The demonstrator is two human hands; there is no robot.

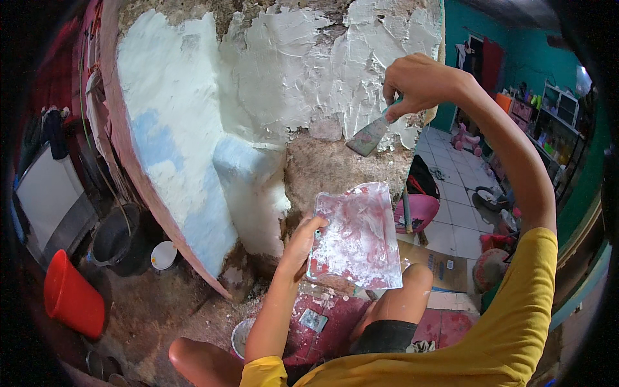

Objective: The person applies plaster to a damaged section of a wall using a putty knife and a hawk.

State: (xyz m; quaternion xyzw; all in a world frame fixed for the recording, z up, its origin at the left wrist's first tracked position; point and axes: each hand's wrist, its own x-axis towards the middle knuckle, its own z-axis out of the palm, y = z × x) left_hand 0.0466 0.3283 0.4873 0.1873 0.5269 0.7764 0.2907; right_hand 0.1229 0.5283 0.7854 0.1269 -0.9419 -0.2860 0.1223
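From my screen, I judge the putty knife (367, 138) toward half past one light and stiff, best gripped where the right hand (416, 85) clamps its handle; the left hand (300, 241) clasps the plaster-smeared board (358, 233).

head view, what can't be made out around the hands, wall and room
In the head view:
Scraper: handle mostly hidden in the right hand.
Left hand: the flat board covers most fingers.
Pale container: partly blocked by the left forearm.
Plastered wall: top cut off by the upper edge.
Far shelf: items too small to name.
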